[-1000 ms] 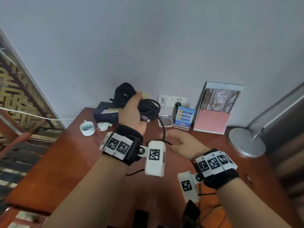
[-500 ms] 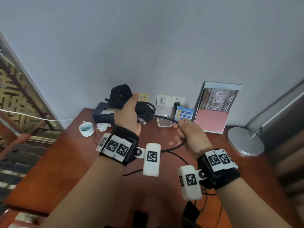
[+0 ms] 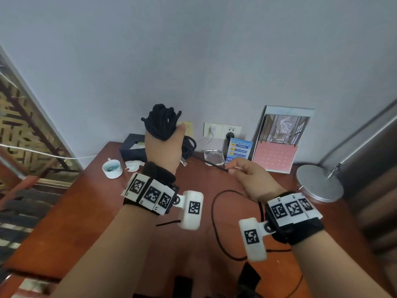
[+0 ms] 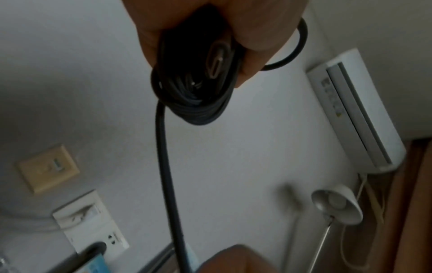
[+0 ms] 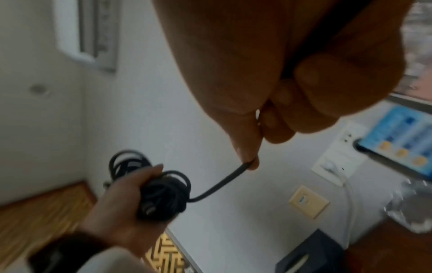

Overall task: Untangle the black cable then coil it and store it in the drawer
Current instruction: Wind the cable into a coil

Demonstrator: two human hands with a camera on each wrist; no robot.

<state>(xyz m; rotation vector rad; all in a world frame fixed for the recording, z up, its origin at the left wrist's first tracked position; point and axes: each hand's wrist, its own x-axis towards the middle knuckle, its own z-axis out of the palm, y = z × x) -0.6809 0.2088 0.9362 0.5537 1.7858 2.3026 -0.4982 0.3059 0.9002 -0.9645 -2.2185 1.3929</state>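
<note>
A bundle of black cable [image 3: 163, 121] is gripped in my left hand [image 3: 164, 147], raised above the back of the red-brown desk [image 3: 71, 211]. The same coil [image 4: 196, 103] shows in the left wrist view with a metal plug end tucked against the palm, and again as the bundle [image 5: 163, 195] in the right wrist view. One strand runs from the coil to my right hand [image 3: 247, 173], which pinches it between thumb and forefinger [image 5: 247, 162]. The remaining cable [image 3: 214, 222] loops down over the desk below my right wrist. No drawer is in view.
Along the back of the desk stand a white cup [image 3: 112, 168], a dark tissue box [image 3: 134, 147], a glass ashtray [image 3: 214, 157], a blue card [image 3: 239, 150] and a calendar [image 3: 279, 143]. A lamp base [image 3: 320, 186] sits at the right. Wall sockets [image 3: 221, 131] are behind.
My left hand has lifted and turned the bundle upward. My right hand took hold of the strand, then drew it out to the right and down, away from the coil.
</note>
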